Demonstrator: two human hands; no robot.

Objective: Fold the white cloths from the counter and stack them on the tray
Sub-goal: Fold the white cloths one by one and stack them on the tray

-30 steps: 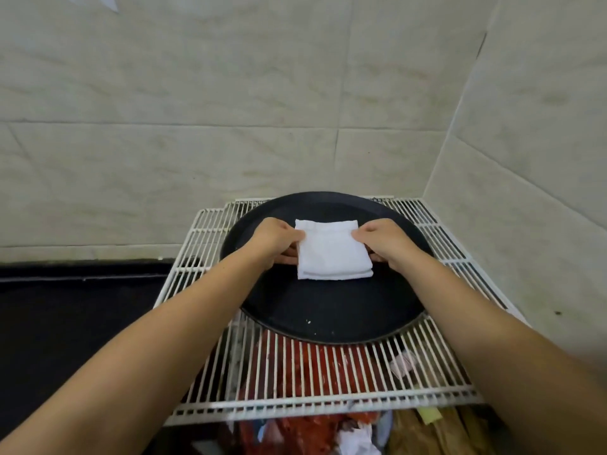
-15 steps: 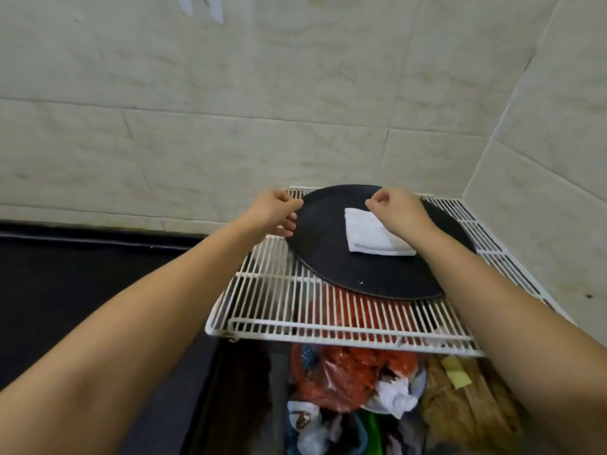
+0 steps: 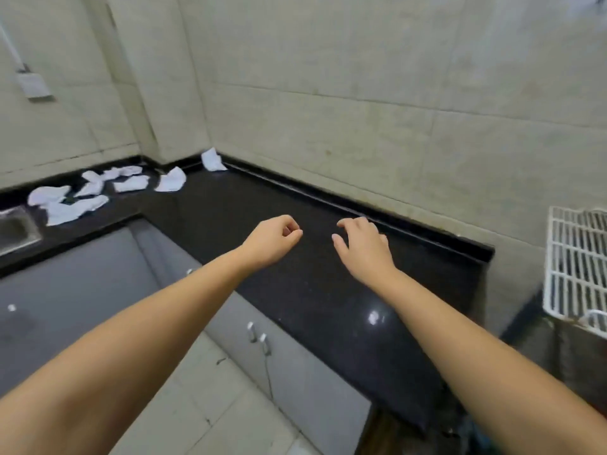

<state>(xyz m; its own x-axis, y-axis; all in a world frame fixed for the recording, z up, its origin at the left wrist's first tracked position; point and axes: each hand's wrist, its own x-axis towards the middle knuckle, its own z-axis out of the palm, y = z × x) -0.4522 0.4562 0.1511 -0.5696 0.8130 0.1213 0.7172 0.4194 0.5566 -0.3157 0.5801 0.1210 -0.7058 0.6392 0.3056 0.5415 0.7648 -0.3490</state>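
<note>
The cream, tiled wall (image 3: 361,77) fills the upper half of the view from 10 to 2 o'clock. Below it runs the black, speckled, polished stone table (image 3: 295,290), an L-shaped top that stretches from 9 o'clock, round the far corner at 11, and down to 4 o'clock, with a bright glint on its near part. Under its front edge stand grey cabinet doors (image 3: 289,366) with small metal handles, and pale floor tiles (image 3: 203,408) lie at 6 o'clock.

Two bare forearms reach in from 7 and 5 o'clock, over the middle of the table. At the 3 o'clock edge is the corner of a white wire rack (image 3: 578,267), beyond the end of the table. At the 9 o'clock edge a metal sink (image 3: 16,231) is set into the table.

The crumpled white cloths (image 3: 75,198) lie scattered, unfolded, along the far arm of the table between 9 and 11 o'clock, well apart from both hands; one more white cloth (image 3: 213,160) sits alone in the corner at 11 o'clock, against the wall. The tray is out of sight.

The left hand (image 3: 271,239) is above the table near the centre, its fingers curled loosely inward, holding nothing. The right hand (image 3: 361,246) is just to its 3 o'clock side, palm down, fingers spread and gently bent, also holding nothing. A small white wall socket (image 3: 33,85) hangs at 10 o'clock.
</note>
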